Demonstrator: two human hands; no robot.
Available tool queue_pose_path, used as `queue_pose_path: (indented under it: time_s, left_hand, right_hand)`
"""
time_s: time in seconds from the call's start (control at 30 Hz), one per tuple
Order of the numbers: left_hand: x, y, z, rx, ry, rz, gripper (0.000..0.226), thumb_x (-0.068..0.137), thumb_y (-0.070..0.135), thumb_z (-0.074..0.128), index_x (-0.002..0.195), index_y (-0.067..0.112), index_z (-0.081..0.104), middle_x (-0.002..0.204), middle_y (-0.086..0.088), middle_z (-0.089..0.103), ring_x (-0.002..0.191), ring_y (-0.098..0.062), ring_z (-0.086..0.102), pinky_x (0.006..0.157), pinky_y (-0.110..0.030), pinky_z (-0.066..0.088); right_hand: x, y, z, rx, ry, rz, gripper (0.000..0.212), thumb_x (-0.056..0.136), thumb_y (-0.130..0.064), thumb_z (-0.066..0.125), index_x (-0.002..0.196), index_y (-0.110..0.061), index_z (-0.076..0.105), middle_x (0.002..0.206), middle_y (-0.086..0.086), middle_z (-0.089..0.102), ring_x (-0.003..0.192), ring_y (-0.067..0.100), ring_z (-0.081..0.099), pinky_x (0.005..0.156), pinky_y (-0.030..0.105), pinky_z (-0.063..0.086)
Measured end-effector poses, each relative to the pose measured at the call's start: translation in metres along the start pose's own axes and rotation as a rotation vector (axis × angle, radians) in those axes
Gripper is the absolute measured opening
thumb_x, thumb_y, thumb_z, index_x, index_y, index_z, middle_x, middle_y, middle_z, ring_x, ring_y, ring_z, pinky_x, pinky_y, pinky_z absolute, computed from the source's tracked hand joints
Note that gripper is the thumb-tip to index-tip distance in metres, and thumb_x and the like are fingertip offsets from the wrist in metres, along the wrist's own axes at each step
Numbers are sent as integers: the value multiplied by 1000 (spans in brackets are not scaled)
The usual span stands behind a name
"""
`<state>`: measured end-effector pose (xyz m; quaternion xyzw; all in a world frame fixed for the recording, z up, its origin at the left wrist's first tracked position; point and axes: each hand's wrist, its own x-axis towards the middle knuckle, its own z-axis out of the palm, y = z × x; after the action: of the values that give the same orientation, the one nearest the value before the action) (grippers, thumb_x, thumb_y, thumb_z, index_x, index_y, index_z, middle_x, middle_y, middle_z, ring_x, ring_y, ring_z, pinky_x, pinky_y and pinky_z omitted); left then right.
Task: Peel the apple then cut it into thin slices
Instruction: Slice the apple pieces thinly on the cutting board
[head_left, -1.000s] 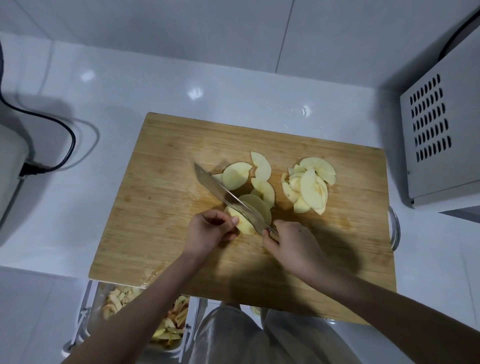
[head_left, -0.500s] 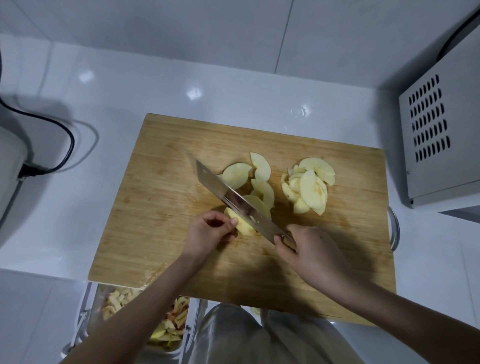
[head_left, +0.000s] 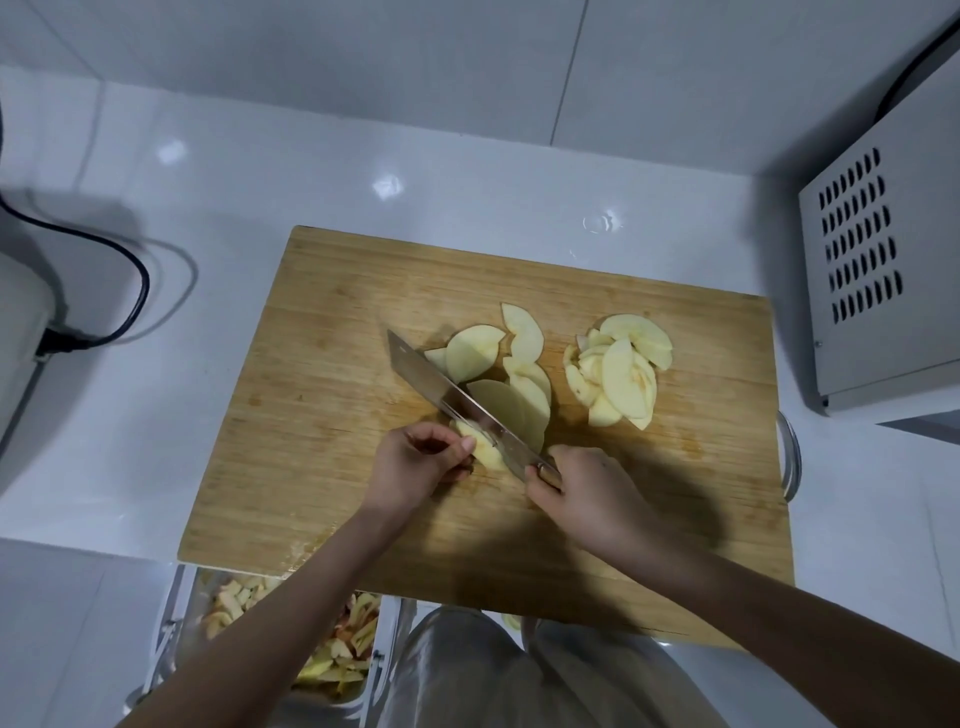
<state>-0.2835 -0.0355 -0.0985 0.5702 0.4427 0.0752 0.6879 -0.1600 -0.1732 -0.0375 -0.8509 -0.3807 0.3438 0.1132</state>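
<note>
Since half a second ago the right hand (head_left: 587, 499), fist wrapped around the knife (head_left: 457, 405), has slid back toward the apple piece (head_left: 485, 447) that the left hand (head_left: 421, 467) pinches.

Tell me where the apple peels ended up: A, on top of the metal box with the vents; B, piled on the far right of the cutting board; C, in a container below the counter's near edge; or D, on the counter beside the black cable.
C: reddish-yellow peel scraps fill a container below the cutting board's near edge.
</note>
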Motion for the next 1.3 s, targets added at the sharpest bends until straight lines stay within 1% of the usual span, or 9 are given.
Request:
queue_pose_path:
  time_s: [0.1,0.2,0.33,0.5,0.67,0.8,0.9,1.13,1.3]
  left_hand:
    - [-1,-1,-1,36,-8,15,7,78,11,72,80,4,70,82,-15,72,76,-25,70,70,-30,59]
    - [1,-5,-2,55,-3,13,4,77,11,74,77,10,70,80,-12,72,77,-27,70,73,-36,59]
    - [2,-6,-1,55,10,5,6,75,13,75,75,12,69,79,-11,71,75,-25,70,75,-40,59]
    - [2,-8,-3,90,3,21,8,74,17,76,78,13,70,83,-13,72,79,-30,70,77,-44,58]
    - [2,-7,-2,116,-3,19,9,77,15,74,81,9,70,84,-12,72,79,-27,71,74,-37,59]
    - [2,-5,-2,110,3,25,8,77,13,74,81,8,70,84,-13,72,79,-28,70,73,-35,59]
    - [2,-4,0,91,7,21,7,77,11,74,80,7,69,85,-15,71,78,-27,70,70,-31,60]
    - [1,-6,-4,145,-13,85,10,77,12,73,81,3,71,81,-13,72,76,-27,70,73,-35,59]
    - [-2,-4,-3,147,-5,95,13,79,11,72,82,-2,70,78,-14,72,71,-24,69,68,-28,58]
  right_hand:
    - [-8,0,-4,-4,-2,1,20,94,-37,47,78,-25,51,65,-10,51,57,5,52,49,17,37]
    - [-19,0,-13,-2,21,1,21,94,-38,46,81,-23,54,67,-7,56,59,8,57,50,19,41]
    - [-27,-2,-23,-20,50,-30,23,94,-38,46,75,-26,50,60,-10,51,52,5,52,43,15,34]
    - [-28,-2,-23,-30,39,-29,22,94,-38,47,75,-27,50,60,-9,51,52,4,52,43,15,34]
    - [-30,-4,-26,-19,44,-42,29,94,-36,47,67,-30,42,57,-9,48,47,3,47,43,15,32]
    - [-29,-4,-25,-20,27,-27,25,94,-37,47,73,-25,50,59,-8,51,49,5,49,44,16,33]
    - [-27,-4,-23,-23,36,-20,27,94,-36,47,69,-27,47,58,-7,50,48,5,49,43,16,31]
    - [-14,-7,-10,-43,1,-9,22,94,-35,47,74,-28,46,61,-10,48,52,4,49,44,15,29]
    - [-5,-6,10,9,4,17,19,94,-36,46,80,-24,51,65,-9,53,59,7,55,50,19,38]
